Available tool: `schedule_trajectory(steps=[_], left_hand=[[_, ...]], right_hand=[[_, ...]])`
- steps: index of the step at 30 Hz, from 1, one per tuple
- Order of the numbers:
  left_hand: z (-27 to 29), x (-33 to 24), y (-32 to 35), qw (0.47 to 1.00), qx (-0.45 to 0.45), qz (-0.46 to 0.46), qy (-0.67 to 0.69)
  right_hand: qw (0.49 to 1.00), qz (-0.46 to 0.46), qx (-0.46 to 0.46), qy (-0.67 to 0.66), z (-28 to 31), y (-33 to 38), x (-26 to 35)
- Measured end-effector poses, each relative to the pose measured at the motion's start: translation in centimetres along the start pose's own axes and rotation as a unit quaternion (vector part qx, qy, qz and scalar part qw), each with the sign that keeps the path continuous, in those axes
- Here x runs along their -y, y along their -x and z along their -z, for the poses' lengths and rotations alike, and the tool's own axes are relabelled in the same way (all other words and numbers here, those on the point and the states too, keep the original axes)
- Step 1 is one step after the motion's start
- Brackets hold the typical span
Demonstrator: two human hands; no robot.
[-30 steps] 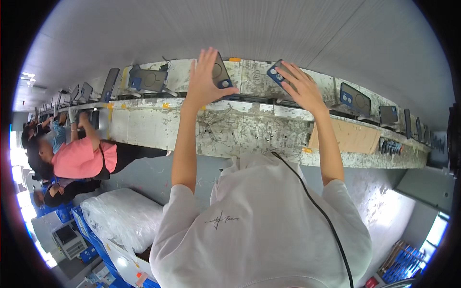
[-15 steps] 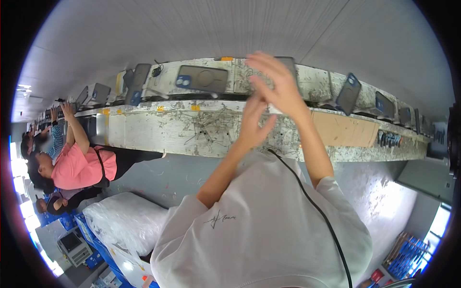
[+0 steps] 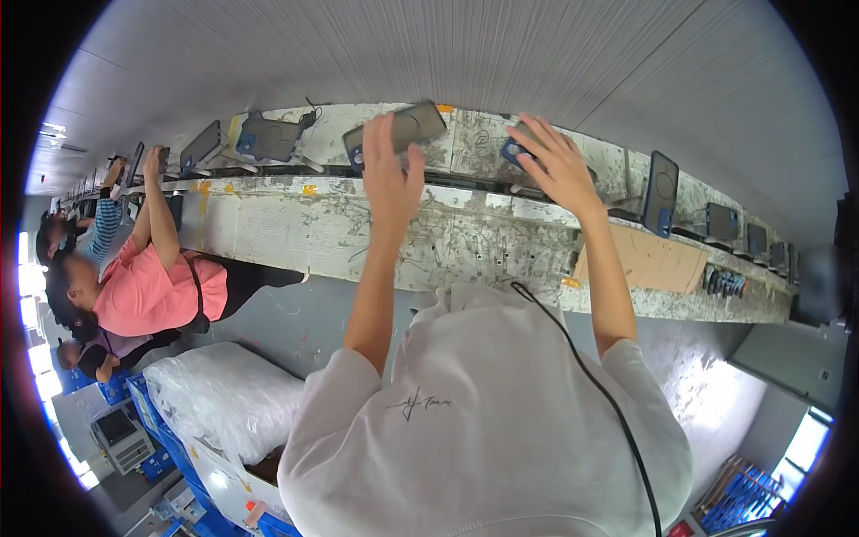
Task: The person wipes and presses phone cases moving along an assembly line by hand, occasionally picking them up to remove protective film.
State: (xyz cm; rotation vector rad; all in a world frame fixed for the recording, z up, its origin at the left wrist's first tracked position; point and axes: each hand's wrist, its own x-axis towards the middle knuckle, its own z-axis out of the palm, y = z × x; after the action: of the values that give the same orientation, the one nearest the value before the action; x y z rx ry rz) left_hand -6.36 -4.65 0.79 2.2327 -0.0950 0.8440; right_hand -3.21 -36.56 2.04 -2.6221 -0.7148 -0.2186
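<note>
My left hand (image 3: pixel 392 174) reaches over the near end of a slightly blurred, tilted phone case (image 3: pixel 419 127). This case is smoky grey with a blue camera end. The fingers are stretched upward with the thumb apart, and I cannot tell whether they touch the case. To the right, my right hand (image 3: pixel 562 170) spreads its fingers over another phone case (image 3: pixel 512 150), hiding most of it. Farther right, a similar phone case (image 3: pixel 660 190) stands steeply tilted on the line. A phone case (image 3: pixel 268 139) lies left of my left hand, with another phone case (image 3: pixel 204 146) beyond it.
A worn white bench (image 3: pixel 286 228) runs across in front of me, with a dark slot along the line of cases. Brown cardboard (image 3: pixel 640 259) lies on its right part. At left, a person in pink (image 3: pixel 157 300) works at the line. A plastic-wrapped bundle (image 3: pixel 224 394) stands behind.
My hands were close together, blurred, over the middle of the bench. Now they are apart, the left one moved left and up, the right one slightly right, each at a phone case.
</note>
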Motion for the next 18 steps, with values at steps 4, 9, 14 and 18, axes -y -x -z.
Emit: schedule_trajectory(steps=[4,9,14,18], left_hand=[[1.6,-7.1,-1.9,0.961,0.264,0.069,-0.041],[-2.8,-6.9,1.9,0.951,0.300,0.011,-0.078],[-3.7,-12.6,5.3,0.964,0.261,-0.026,0.048],[-0.5,-15.3,9.4,0.925,0.323,0.083,0.182]], right_hand=[[0.996,-0.075,-0.046,-0.028,2.2,3.2,-4.4],[0.989,-0.120,-0.082,0.033,5.0,6.8,-6.9],[0.974,-0.040,-0.212,-0.062,6.9,2.1,-0.1],[0.981,0.098,-0.141,-0.094,0.7,-4.4,7.4]])
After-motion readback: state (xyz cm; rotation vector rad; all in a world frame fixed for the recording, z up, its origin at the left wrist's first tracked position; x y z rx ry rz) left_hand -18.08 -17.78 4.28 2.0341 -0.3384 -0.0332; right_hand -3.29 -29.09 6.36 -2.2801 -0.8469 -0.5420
